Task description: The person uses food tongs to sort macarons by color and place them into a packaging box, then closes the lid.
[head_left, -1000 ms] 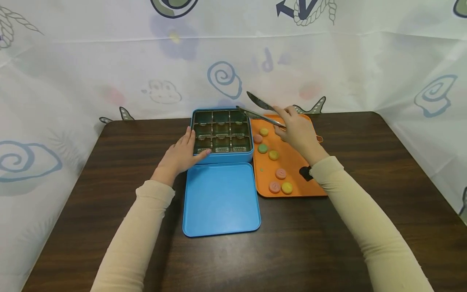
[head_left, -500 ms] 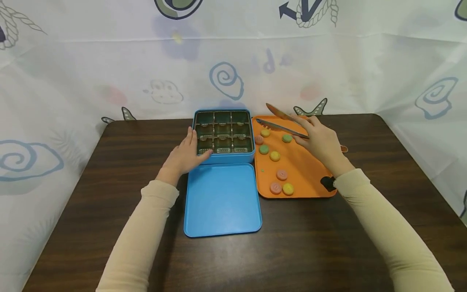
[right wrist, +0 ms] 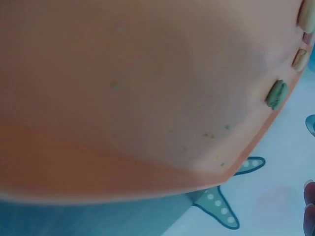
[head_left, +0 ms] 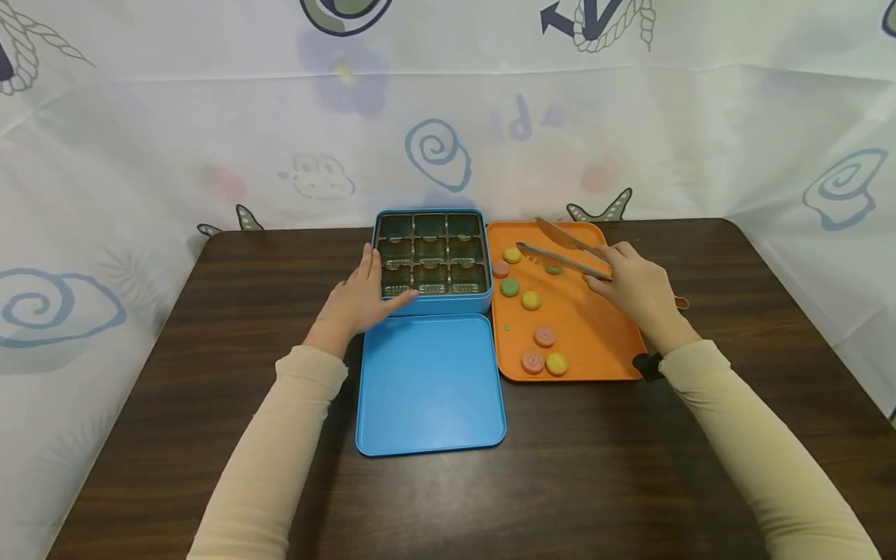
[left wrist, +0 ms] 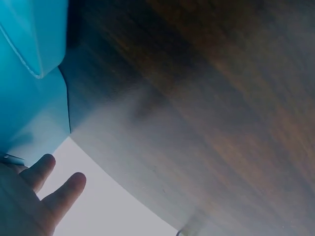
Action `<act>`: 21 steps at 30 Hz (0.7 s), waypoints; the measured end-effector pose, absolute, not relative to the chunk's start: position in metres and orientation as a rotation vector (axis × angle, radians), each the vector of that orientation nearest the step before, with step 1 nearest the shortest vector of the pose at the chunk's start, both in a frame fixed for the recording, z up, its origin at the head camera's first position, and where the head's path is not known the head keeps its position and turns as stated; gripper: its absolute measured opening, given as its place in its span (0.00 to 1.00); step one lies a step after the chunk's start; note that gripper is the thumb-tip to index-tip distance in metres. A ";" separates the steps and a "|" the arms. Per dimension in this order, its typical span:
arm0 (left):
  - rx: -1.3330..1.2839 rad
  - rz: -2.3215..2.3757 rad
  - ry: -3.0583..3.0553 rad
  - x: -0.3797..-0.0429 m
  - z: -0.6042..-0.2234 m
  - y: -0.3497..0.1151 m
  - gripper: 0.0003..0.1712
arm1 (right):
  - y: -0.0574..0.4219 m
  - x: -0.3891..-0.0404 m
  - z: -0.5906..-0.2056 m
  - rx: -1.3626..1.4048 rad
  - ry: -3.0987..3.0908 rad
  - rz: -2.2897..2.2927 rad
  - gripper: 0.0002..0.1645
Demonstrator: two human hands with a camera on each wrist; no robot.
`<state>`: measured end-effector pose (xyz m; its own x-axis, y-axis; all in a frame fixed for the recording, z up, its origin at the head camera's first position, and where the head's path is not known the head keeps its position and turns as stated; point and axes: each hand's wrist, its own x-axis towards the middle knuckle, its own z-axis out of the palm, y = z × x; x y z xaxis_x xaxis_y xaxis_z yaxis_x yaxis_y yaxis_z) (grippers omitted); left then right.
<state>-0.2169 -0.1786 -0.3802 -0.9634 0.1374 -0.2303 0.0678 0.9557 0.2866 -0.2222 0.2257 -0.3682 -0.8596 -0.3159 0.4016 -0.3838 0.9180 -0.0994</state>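
My left hand (head_left: pixel 357 307) rests against the left side of a blue tin (head_left: pixel 441 305), fingers straight along its edge and thumb at the front. A clear divided insert with several compartments fills the tin. My right hand (head_left: pixel 640 292) holds metal tongs (head_left: pixel 568 264), their arms apart, over an orange tray (head_left: pixel 595 334). One green macaron (head_left: pixel 554 269) lies between and just below the tong arms. In the right wrist view, a green macaron (right wrist: pixel 277 95) sits near the tray edge; only fingertips (right wrist: pixel 309 209) show there, and the tongs are out of sight.
A blue lid (head_left: pixel 430 389) lies in front of the tin. On the tray's left part are several macarons, including a yellow macaron (head_left: pixel 556 364), a pink macaron (head_left: pixel 544 336) and another green macaron (head_left: pixel 509 287). A printed cloth (head_left: pixel 280 140) hangs behind the table.
My right hand has carried the tongs right and down, from beside the tin to over the tray, around the far green macaron. That macaron now looks tilted. My left hand stays on the tin.
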 end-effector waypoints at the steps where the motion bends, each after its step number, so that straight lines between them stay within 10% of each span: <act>1: 0.151 0.408 2.858 -0.217 -0.380 -0.179 0.64 | 0.227 -0.222 -0.370 0.515 -2.696 0.246 0.27; 21: 0.115 0.415 2.832 -0.217 -0.378 -0.179 0.65 | 0.243 -0.220 -0.363 0.493 -2.881 0.204 0.29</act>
<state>-0.2166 -0.1788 -0.3777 -0.9586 0.1173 -0.2595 0.0379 0.9557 0.2919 -0.2197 0.2435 -0.3634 -0.9217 -0.3128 0.2294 -0.3420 0.9344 -0.1001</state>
